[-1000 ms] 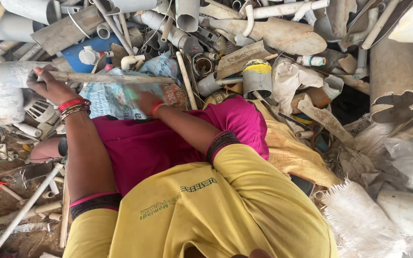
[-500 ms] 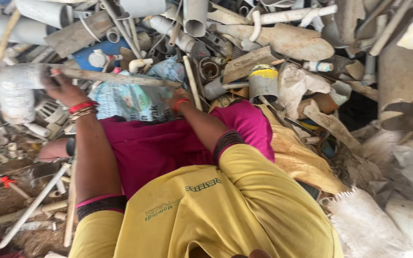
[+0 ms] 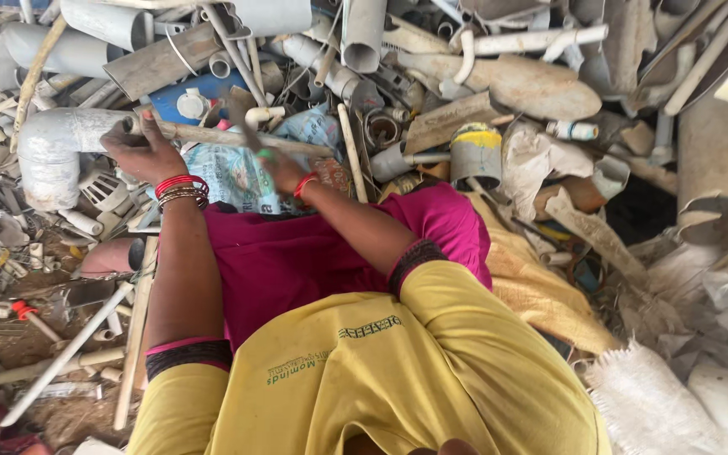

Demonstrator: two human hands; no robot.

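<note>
1. Long pipe (image 3: pixel 238 139) lies across the printed bag (image 3: pixel 229 177), on the lap.
2. L hand (image 3: pixel 141 152) is clamped on its end, w/ fingers curled round. It moved right since before.
3. R hand (image 3: pixel 275 168) grips the middle, fingers shut.
4. Gray elbow pipe (image 3: pixel 52 156) & junk pile (image 3: pixel 465 76) crowd all round.

A yellow shirt (image 3: pixel 364 379) has short sleeves edged with dark bands, over a magenta skirt (image 3: pixel 297 261). Above the skirt, red and gold bangles (image 3: pixel 180 189) ring one wrist and a red bangle (image 3: pixel 303 185) the other.
</note>
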